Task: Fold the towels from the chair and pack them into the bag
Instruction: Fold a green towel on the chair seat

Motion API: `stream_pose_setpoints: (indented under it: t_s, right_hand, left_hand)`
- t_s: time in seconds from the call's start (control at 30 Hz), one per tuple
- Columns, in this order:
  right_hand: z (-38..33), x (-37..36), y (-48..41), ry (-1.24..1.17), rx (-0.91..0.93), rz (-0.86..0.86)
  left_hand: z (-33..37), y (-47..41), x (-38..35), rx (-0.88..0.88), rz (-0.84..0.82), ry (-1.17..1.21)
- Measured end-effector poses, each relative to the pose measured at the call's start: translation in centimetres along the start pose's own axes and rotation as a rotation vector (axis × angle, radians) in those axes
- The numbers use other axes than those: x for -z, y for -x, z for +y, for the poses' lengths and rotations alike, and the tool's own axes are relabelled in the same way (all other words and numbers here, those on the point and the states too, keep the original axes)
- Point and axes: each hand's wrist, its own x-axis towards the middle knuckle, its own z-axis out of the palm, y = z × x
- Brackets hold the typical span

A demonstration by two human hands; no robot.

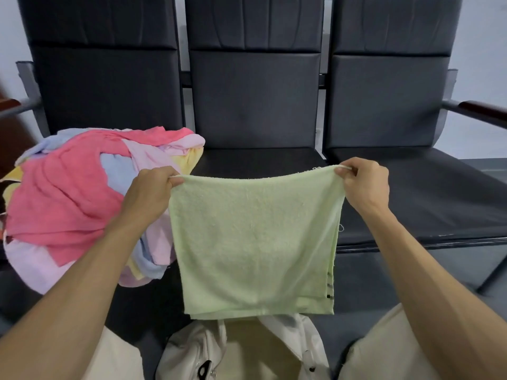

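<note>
A light green towel [255,242] hangs doubled over in front of me, stretched flat between both hands. My left hand [152,189] pinches its upper left corner and my right hand [366,182] pinches its upper right corner. The towel's lower edge hangs just above the open white bag [208,349], which sits on the floor between my knees. A heap of unfolded towels [71,193], pink, lilac, blue and yellow, lies on the left chair seat beside my left arm.
Three dark padded chairs stand in a row; the middle seat [260,160] and the right seat [428,196] hold nothing. Metal armrests with wooden tops jut out at the far left and the far right [482,109].
</note>
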Motion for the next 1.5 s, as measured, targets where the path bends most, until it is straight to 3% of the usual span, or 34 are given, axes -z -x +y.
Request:
stream_pose_setpoints:
  t_s: [0.33,0.53,0.7,0.83,1.17,1.5]
  right_hand:
    - [1.4,0.8,-0.4,0.03,-0.021,-0.052]
    - [1.2,0.7,-0.6,-0.02,-0.013,-0.066]
    - [1.8,0.2,-0.8,0.089,-0.011,-0.2]
    - [1.9,0.1,-1.1,0.115,-0.047,-0.229]
    - [1.0,0.3,-1.1,-0.051,-0.015,-0.091]
    - [0.4,0.2,-0.9,0.019,0.002,-0.236]
  left_hand:
    - [2.5,-0.3,-0.2,0.008,0.162,0.157]
    - [2.1,-0.5,-1.2,0.031,-0.064,-0.047]
    - [1.6,-0.2,-0.7,0.073,-0.17,-0.011]
    - [1.4,-0.2,-0.3,0.067,-0.152,0.053]
    - [1.9,-0.4,0.5,0.06,0.131,0.191]
    - [1.0,-0.3,0.4,0.1,-0.053,0.066]
